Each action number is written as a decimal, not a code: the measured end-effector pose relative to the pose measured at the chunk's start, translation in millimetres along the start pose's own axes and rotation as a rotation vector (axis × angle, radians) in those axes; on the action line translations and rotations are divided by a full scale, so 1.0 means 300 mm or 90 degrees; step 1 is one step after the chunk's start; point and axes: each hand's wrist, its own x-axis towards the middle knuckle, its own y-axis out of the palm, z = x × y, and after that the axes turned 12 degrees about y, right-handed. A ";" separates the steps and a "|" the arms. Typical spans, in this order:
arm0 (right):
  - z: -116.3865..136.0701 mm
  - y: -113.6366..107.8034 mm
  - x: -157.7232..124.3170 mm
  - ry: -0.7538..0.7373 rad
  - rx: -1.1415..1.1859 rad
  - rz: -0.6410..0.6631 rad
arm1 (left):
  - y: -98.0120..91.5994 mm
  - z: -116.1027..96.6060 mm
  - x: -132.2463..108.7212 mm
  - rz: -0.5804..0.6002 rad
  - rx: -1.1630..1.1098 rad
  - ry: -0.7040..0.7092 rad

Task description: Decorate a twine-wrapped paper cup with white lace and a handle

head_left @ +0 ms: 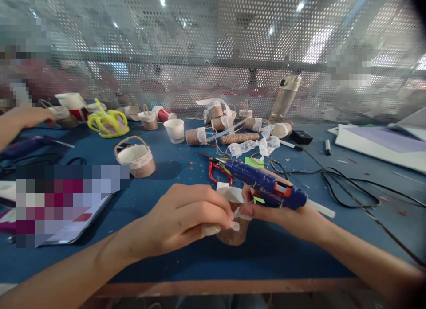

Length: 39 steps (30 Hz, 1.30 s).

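Left hand (pixel 189 211) pinches lace (pixel 235 226) against the cup (pixel 232 238), located near six o'clock in view. Right hand (pixel 282 218) grips the glue gun (pixel 256 178), aimed at ten o'clock, and touches the cup. Scissors (pixel 211 171) noted at the cup's twelve o'clock.

No text can be read. A marking (pixel 271 195) on the side of the blue glue gun (pixel 258 179) is too small and blurred to make out.
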 end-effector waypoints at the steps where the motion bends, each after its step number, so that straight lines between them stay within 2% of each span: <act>1: -0.004 0.001 0.001 0.000 0.003 -0.004 | 0.001 0.000 0.002 0.006 0.002 0.001; 9: -0.033 0.009 -0.004 -0.016 0.069 0.032 | 0.018 -0.008 0.030 0.032 0.028 0.043; 13: -0.034 0.008 -0.012 -0.016 0.080 0.045 | 0.025 -0.011 0.027 0.044 0.057 -0.006; 19: -0.032 0.009 -0.008 -0.004 0.105 0.052 | 0.041 0.006 0.007 0.061 0.081 -0.030; 30: -0.030 0.010 0.002 0.011 0.065 0.042 | 0.047 0.006 0.004 0.027 0.066 -0.079; 39: -0.022 -0.006 0.006 0.020 0.049 0.076 | 0.047 0.003 0.005 0.004 0.034 -0.085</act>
